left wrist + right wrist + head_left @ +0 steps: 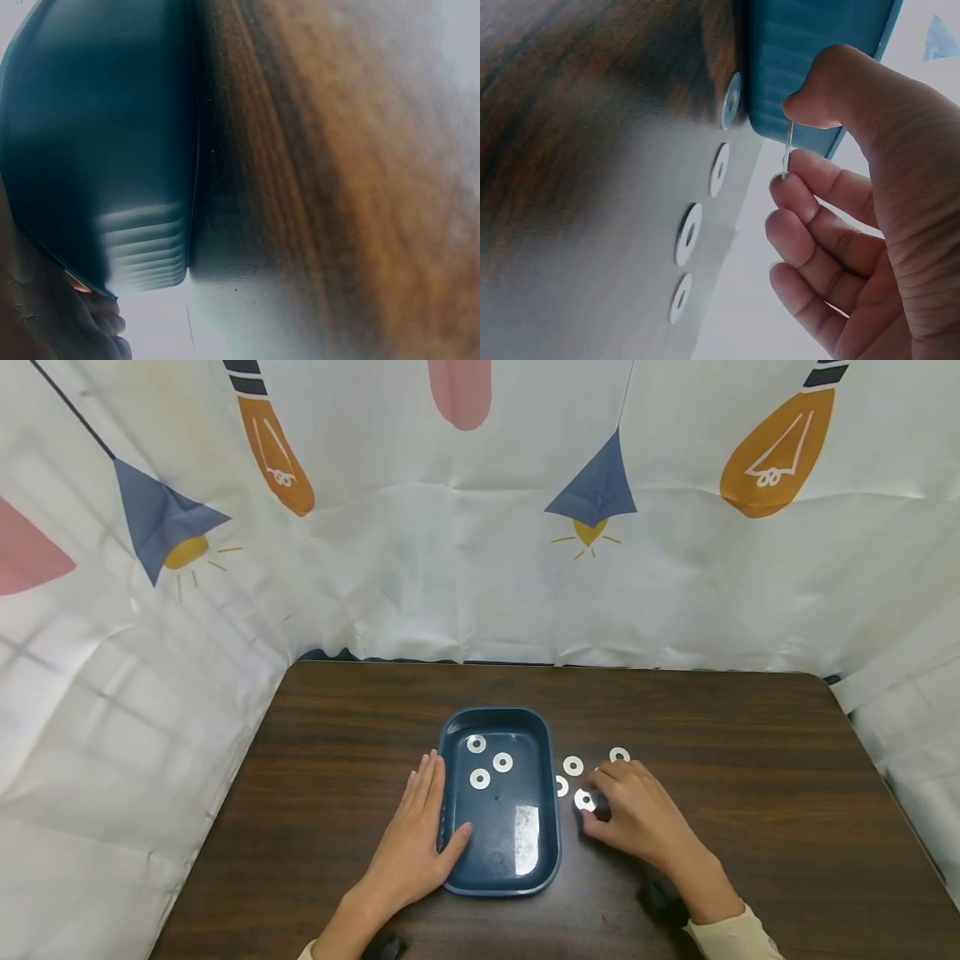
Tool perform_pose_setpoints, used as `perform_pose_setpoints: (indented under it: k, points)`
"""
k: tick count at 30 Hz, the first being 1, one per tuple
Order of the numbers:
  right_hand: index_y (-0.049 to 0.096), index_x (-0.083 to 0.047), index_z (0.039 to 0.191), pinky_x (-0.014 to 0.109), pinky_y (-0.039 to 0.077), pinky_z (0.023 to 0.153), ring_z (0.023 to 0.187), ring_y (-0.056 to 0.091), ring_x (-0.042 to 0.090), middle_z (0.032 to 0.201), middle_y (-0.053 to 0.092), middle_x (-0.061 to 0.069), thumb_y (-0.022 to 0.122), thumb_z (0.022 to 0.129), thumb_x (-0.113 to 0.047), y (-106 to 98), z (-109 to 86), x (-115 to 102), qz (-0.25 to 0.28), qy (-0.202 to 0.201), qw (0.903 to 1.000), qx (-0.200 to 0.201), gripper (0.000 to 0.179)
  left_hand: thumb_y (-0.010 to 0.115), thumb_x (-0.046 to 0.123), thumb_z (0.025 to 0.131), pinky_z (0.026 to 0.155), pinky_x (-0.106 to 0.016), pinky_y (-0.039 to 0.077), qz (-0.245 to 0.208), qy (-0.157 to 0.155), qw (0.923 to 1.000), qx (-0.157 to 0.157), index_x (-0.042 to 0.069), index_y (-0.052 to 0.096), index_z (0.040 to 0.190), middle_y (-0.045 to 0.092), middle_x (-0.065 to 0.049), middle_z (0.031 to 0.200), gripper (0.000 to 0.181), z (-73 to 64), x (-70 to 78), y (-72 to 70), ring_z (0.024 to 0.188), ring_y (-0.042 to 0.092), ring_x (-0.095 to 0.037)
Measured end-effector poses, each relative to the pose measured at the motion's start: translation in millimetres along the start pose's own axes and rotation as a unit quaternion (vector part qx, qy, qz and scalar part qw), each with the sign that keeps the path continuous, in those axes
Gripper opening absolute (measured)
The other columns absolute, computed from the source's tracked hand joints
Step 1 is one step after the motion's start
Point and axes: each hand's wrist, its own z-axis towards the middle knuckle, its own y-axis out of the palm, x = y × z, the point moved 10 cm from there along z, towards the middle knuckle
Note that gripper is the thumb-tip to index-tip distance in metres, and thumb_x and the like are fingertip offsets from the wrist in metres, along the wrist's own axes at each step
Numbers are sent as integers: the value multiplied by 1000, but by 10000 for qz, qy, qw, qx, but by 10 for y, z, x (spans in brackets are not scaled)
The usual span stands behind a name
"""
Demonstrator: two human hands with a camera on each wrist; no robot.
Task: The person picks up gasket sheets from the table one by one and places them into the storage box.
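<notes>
Evidently to steady it, the left hand point(411, 856) lays straight fingers along the left side of the dark blue rectangular plastic tray point(487, 860), thumb over its rim. Right of the tray, the right hand point(641, 808) pinches a flat, pale ring-shaped washer point(578, 801) by its edge, fingers partly closed; three similar washers point(496, 763) lie inside, others on the brown wood-grain tabletop point(360, 735).

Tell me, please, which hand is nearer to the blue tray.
Left: the left hand touches the blue tray at its left side; the right hand, pinching a washer, is apart, to its right.
</notes>
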Motion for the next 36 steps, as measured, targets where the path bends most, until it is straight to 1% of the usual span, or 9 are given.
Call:
perform_pose_setpoints:
  k: [4, 12, 20, 31, 36]
  points:
    - [78, -11, 96, 37, 59, 82, 83, 64, 16, 92, 73, 0, 89, 76, -33, -31, 17, -20, 14, -65, 10000, 53, 32, 68, 45, 99, 132, -60, 26, -15, -28, 10000, -28, 8, 8, 171, 10, -14, 180, 101, -2, -4, -1, 167, 16, -34]
    - [79, -9, 94, 36, 58, 79, 83, 65, 16, 90, 75, 1, 91, 73, -28, -138, 70, -40, 110, -244, 9992, 308, 31, 67, 45, 99, 130, -63, 28, 13, 15, 10000, -4, 7, 8, 171, 11, -15, 180, 100, 4, 2, -15, 167, 16, -35]
    - [77, -9, 90, 37, 57, 78, 83, 66, 16, 87, 74, 0, 90, 70, -23, -238, 126, -51, 252, -393, 9973, 575, 28, 67, 45, 99, 131, -60, 27, -1, 42, 10000, 22, 7, 9, 171, 11, -15, 180, 100, -6, 3, -16, 167, 16, -35]
    - [78, -12, 91, 32, 53, 73, 77, 60, 11, 87, 74, -3, 91, 71, -23, -330, 242, -67, 418, -340, 9967, 606, 26, 68, 45, 98, 131, -62, 27, 0, 7, 10000, 12, 8, 8, 171, 11, -15, 180, 101, -9, -11, -14, 167, 17, -36]
    - [78, -13, 91, 32, 55, 74, 78, 60, 11, 87, 74, -4, 91, 72, -24, -370, 296, -93, 474, -326, 9964, 616, 25, 68, 45, 99, 131, -61, 27, -5, 64, 10000, 52, 7, 9, 171, 11, -15, 180, 100, -4, 7, -20, 167, 17, -35]
